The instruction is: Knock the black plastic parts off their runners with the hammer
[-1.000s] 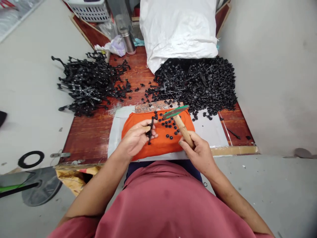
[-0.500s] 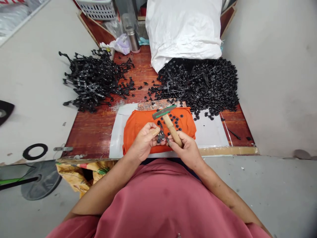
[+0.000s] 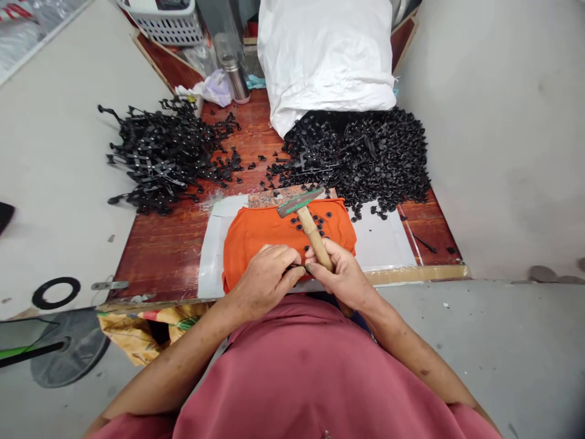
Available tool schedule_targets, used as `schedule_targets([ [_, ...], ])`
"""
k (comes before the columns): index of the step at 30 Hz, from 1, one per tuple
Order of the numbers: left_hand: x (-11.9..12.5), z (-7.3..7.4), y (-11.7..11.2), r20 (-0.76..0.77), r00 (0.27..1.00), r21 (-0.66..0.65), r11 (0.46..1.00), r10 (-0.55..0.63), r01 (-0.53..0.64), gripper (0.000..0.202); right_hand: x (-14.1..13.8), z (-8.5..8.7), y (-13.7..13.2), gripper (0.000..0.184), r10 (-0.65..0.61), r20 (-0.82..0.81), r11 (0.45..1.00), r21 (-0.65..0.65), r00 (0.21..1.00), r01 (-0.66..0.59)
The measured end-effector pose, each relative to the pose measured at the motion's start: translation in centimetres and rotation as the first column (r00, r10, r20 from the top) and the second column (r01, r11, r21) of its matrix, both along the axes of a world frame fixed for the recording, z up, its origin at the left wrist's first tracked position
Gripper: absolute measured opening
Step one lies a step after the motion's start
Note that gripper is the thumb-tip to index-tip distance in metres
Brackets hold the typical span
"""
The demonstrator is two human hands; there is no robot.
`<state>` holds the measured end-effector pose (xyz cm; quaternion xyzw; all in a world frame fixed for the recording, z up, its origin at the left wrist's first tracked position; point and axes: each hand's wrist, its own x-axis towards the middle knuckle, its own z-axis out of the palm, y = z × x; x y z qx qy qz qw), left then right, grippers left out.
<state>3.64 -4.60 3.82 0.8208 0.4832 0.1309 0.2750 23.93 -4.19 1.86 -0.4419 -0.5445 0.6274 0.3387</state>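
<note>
My right hand (image 3: 342, 274) is wrapped round the wooden handle of a hammer (image 3: 312, 234), whose green-edged metal head points away from me over an orange cloth pad (image 3: 247, 238). My left hand (image 3: 267, 277) is closed, back upward, on a small black plastic part (image 3: 295, 266). Most of that part is hidden by the fingers. Thumb and fingertips of the right hand meet it at its right end, close to the pad's front edge. Several round black pieces (image 3: 321, 223) lie on the pad around the hammer.
A tangled heap of black linked parts (image 3: 159, 155) lies at the left. A larger heap of small black pieces (image 3: 365, 158) spreads below a white sack (image 3: 326, 61). Behind stand a steel flask (image 3: 236, 79) and a white basket (image 3: 169, 27). A thin dark tool (image 3: 425, 244) lies at the right.
My left hand has turned over, back up, and drawn closer to me, covering the black part that showed before. Fewer loose pieces are seen beside the hammer. The view has shifted slightly.
</note>
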Motion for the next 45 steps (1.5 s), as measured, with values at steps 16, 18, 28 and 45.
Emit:
schedule_targets([
  [16, 1.5, -4.1, 3.3, -0.112, 0.965, 0.015, 0.972, 0.236, -0.236, 0.029, 9.3, -5.1, -5.8, 0.03, -0.301, 0.548, 0.954, 0.182, 0.781, 0.239],
  [18, 1.7, -4.3, 3.4, -0.114, 0.967, 0.01, 0.973, 0.229, -0.229, 0.029, 9.3, -5.2, -5.8, 0.031, -0.298, 0.563, 0.954, 0.19, 0.771, 0.23],
  [28, 1.8, -4.8, 3.4, -0.168, 0.962, 0.029, 0.976, 0.217, -0.215, 0.03, 9.3, -5.3, -5.5, 0.031, -0.288, 0.565, 0.957, 0.203, 0.774, 0.208],
  [45, 2.0, -3.9, 4.0, -0.144, 0.964, -0.133, 0.961, 0.223, -0.242, 0.025, 7.0, -1.2, -5.7, 0.053, -0.326, 0.613, 0.818, 0.565, 0.72, -0.11],
])
